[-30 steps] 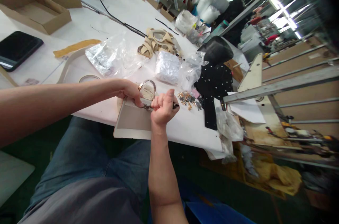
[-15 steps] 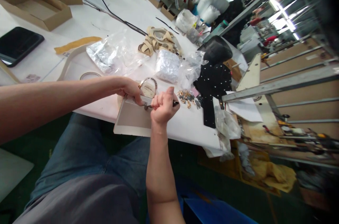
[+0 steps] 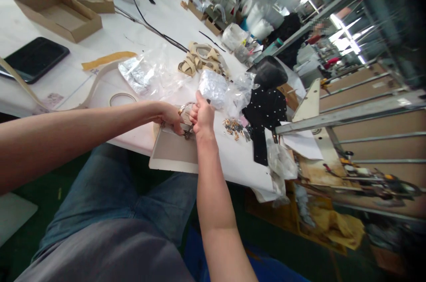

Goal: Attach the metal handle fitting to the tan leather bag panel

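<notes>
My left hand (image 3: 170, 117) is closed, fingertips pinching part of a looped strap (image 3: 188, 106) with a gold-coloured bit on it. Beneath lies a flat grey-beige board (image 3: 173, 153) that juts over the table's front edge. Close beside it, my right hand (image 3: 203, 115) makes a fist, thumb up, around a tool with a dark handle end (image 3: 208, 101). The tool's metal tip meets a small metal piece (image 3: 188, 133) at my left fingertips. My fingers cover most of the tool and the work.
Small gold and dark metal parts (image 3: 234, 127) lie right of my hands, near studded black material (image 3: 266, 109). Behind are plastic bags (image 3: 140, 73), a wrapped packet (image 3: 213, 86) and beige straps (image 3: 203, 55). A phone (image 3: 35, 60) and cardboard trays (image 3: 60, 13) are at left.
My right fist has tilted and risen slightly, now closer to my left hand and partly in front of the strap loop. The whole view has shifted a little.
</notes>
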`<state>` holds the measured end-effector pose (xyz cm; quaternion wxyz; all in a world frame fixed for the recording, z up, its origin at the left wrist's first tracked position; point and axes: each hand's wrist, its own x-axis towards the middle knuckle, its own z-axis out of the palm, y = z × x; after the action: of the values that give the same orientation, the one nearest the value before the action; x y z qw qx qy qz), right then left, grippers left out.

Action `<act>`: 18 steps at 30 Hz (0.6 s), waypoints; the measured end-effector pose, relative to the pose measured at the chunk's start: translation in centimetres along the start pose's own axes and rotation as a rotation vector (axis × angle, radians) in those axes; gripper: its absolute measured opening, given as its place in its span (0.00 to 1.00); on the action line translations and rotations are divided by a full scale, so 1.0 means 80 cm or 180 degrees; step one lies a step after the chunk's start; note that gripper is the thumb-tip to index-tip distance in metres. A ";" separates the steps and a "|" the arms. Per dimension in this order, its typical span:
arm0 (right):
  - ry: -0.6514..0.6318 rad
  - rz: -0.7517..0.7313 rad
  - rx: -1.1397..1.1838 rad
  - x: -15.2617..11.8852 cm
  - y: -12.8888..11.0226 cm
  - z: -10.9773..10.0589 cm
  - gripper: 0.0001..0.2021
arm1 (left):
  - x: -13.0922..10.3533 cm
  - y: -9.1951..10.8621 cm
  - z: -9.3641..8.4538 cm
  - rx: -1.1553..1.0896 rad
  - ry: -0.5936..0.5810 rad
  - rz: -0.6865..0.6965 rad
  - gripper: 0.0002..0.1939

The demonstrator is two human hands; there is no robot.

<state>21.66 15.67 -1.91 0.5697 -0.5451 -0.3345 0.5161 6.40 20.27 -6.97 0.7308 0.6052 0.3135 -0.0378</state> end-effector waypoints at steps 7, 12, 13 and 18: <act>0.0438 -0.1855 0.0632 -0.086 0.004 -0.045 0.36 | 0.000 0.003 0.005 -0.0042 0.0310 -0.0197 0.29; 0.0433 -0.2064 0.0644 -0.103 0.020 -0.034 0.37 | 0.000 0.006 0.003 -0.0148 0.0117 -0.0246 0.31; 0.0429 -0.2052 0.0676 -0.102 0.023 -0.031 0.37 | 0.000 0.005 0.004 -0.0157 0.0125 -0.0225 0.31; 0.0520 -0.2006 0.0617 -0.100 0.032 -0.024 0.37 | -0.001 0.000 0.006 -0.0142 0.0269 -0.0104 0.30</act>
<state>20.96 7.16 -3.30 0.7753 -0.3978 -0.3892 0.2986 6.51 19.78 -6.88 0.7295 0.5846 0.3547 -0.0170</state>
